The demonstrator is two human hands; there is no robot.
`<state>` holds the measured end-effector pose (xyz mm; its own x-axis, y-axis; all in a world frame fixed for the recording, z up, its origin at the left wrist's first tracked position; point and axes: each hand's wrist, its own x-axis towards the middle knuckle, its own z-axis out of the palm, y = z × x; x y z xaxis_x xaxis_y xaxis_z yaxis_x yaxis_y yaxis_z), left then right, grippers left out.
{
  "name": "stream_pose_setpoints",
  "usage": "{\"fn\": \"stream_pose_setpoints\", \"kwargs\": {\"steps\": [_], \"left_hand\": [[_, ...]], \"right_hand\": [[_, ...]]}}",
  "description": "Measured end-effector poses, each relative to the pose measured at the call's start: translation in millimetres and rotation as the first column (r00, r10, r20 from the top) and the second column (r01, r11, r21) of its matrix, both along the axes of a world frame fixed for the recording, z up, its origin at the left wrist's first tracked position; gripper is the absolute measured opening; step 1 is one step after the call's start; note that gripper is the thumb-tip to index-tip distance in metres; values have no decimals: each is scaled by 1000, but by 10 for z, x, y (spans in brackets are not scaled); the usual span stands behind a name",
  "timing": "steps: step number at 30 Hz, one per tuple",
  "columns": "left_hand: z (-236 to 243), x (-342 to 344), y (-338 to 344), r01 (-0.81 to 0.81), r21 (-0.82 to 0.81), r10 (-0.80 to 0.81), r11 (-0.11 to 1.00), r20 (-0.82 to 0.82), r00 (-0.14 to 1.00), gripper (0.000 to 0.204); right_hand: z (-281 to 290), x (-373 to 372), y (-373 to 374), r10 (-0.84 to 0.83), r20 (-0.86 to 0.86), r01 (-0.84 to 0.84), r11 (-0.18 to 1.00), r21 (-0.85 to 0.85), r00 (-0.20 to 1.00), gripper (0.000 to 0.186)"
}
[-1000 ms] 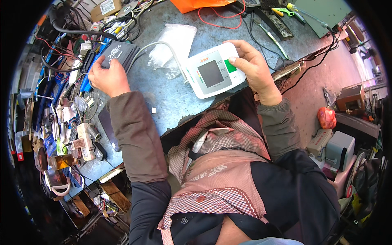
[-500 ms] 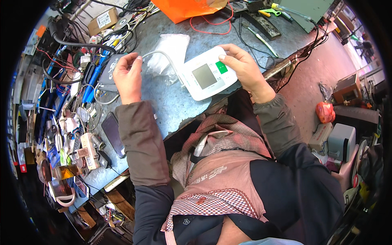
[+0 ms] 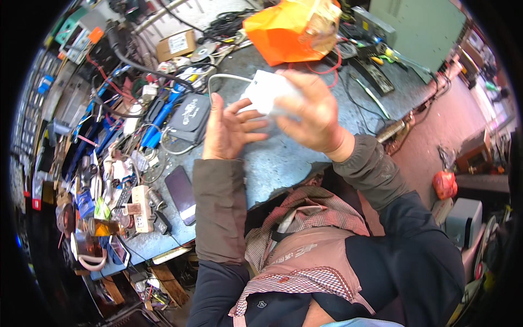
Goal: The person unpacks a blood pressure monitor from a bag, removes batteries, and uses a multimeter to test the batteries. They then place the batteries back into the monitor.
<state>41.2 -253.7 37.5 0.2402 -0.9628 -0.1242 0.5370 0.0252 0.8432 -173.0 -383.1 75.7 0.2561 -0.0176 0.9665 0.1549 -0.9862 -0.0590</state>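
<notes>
My right hand (image 3: 317,111) grips a white blood pressure monitor (image 3: 266,90) above the workbench. The monitor is tilted up, and its screen does not show; hand and monitor are smeared by motion. A grey tube (image 3: 220,76) runs from the monitor's left side. Just left of and below the monitor, my left hand (image 3: 231,129) is open, fingers spread and holding nothing. Beside that hand lies a dark grey folded cuff (image 3: 190,117). A dark phone (image 3: 180,193) rests on the bench left of my left sleeve.
An orange bag (image 3: 289,35) stands at the back of the bench (image 3: 272,171). Cables, blue-handled tools and a power strip (image 3: 143,209) crowd the left side. A tweezer-like tool (image 3: 371,97) and a grey-green metal case (image 3: 419,30) are at the right.
My right hand has tipped the monitor so its screen no longer faces up. My left hand has moved right, its fingers spreading toward the monitor. The whole view has shifted.
</notes>
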Motion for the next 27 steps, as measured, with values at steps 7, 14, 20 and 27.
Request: {"fn": "stream_pose_setpoints", "kwargs": {"steps": [7,14,20,27], "left_hand": [[-104,282,80,-157,-390,48,907,-276,960,70],[-71,317,19,-364,-345,307,865,-210,928,79],[-100,296,7,-319,-289,318,903,-51,947,82],[-75,228,-64,-472,-335,505,816,15,863,75]], "right_hand": [[62,637,15,401,-462,-518,841,-158,791,43],[-98,1064,-441,620,158,-320,159,934,769,35],[-295,1052,-349,753,212,-194,-114,974,622,44],[-327,1058,-435,613,-61,-225,379,898,788,27]]}}
